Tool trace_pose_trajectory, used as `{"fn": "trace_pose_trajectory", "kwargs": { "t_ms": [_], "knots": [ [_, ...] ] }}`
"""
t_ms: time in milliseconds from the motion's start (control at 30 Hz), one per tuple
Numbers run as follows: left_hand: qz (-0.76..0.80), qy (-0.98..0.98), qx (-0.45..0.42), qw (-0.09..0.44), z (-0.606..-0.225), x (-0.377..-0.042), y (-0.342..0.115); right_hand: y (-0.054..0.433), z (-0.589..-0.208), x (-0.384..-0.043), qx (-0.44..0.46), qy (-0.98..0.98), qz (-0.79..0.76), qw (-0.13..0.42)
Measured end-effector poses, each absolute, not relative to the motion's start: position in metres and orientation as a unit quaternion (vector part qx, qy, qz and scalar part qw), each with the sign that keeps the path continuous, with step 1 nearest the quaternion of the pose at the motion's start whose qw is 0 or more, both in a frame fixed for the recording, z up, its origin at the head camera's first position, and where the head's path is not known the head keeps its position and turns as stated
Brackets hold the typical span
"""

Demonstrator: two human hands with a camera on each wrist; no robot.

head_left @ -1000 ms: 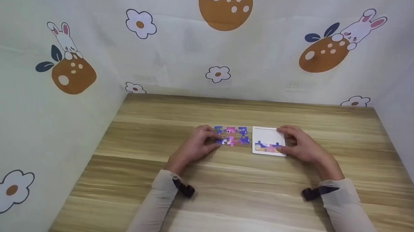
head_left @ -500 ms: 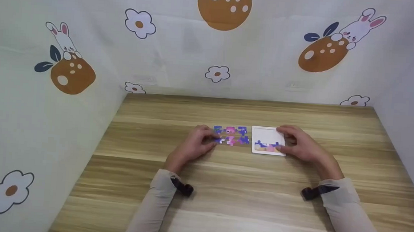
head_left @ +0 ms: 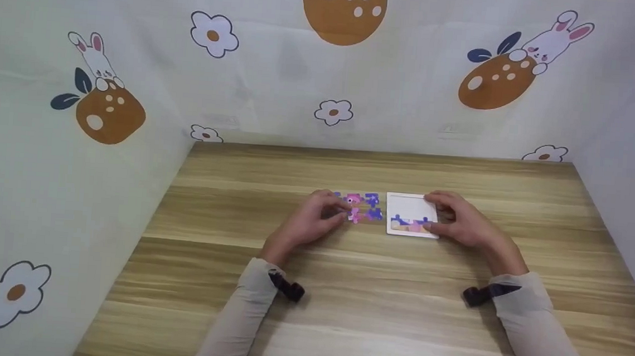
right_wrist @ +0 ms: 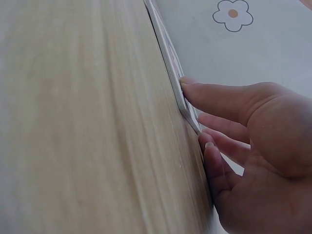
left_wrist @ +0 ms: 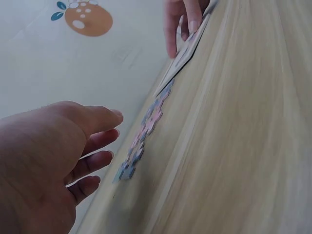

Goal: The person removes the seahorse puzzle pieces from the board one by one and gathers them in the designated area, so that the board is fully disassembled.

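In the head view a white jigsaw puzzle tray lies flat on the table, with a row of fitted pieces along its near side and bare white board behind them. My right hand grips its right side, thumb over the near part and fingers at the far corner; the thumb sits on the tray's edge in the right wrist view. Left of the tray lie several loose purple and pink puzzle pieces. My left hand hovers over their left end, hiding some. In the left wrist view its thumb and fingers are apart, holding nothing.
The wood-grain table stretches toward me and to both sides. Behind it hangs a pale wall cloth printed with flowers and rabbits. Each wrist wears a black camera strap, the left and the right.
My left hand first drew slightly left, away from the loose puzzle pieces, then moved right over them, covering the leftmost ones. The right hand and the tray stay put.
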State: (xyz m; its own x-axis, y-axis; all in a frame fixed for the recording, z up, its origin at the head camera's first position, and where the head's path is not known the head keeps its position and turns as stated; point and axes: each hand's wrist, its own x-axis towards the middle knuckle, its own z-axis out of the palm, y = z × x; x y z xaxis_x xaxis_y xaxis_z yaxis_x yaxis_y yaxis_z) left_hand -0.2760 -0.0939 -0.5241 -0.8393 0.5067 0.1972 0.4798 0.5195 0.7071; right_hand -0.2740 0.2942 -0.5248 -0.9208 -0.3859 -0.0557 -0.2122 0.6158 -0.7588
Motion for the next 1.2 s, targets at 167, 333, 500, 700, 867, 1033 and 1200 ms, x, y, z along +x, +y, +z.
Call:
{"fn": "trace_pose_trajectory", "kwargs": {
  "t_ms": [167, 333, 500, 700, 867, 1033, 1200],
  "knots": [
    [0.395, 0.872, 0.289, 0.019, -0.524, -0.275, -0.081, 0.295, -0.525, -0.274, -0.173, 0.893, -0.403, 0.102],
    [0.397, 0.865, 0.306, 0.012, -0.521, -0.276, -0.062, 0.294, -0.524, -0.272, -0.174, 0.888, -0.414, 0.101],
    [0.371, 0.868, 0.329, 0.018, -0.518, -0.275, -0.037, 0.294, -0.523, -0.271, -0.176, 0.883, -0.422, 0.102],
    [0.352, 0.867, 0.35, 0.037, -0.517, -0.272, -0.011, 0.294, -0.524, -0.272, -0.177, 0.883, -0.422, 0.107],
    [0.349, 0.866, 0.355, 0.046, -0.515, -0.27, 0.006, 0.295, -0.525, -0.271, -0.175, 0.884, -0.419, 0.108],
    [0.351, 0.859, 0.37, 0.053, -0.515, -0.271, 0.022, 0.296, -0.525, -0.271, -0.177, 0.884, -0.419, 0.109],
    [0.342, 0.857, 0.383, 0.044, -0.519, -0.271, 0.036, 0.297, -0.524, -0.27, -0.18, 0.884, -0.418, 0.11]
  ]
}}
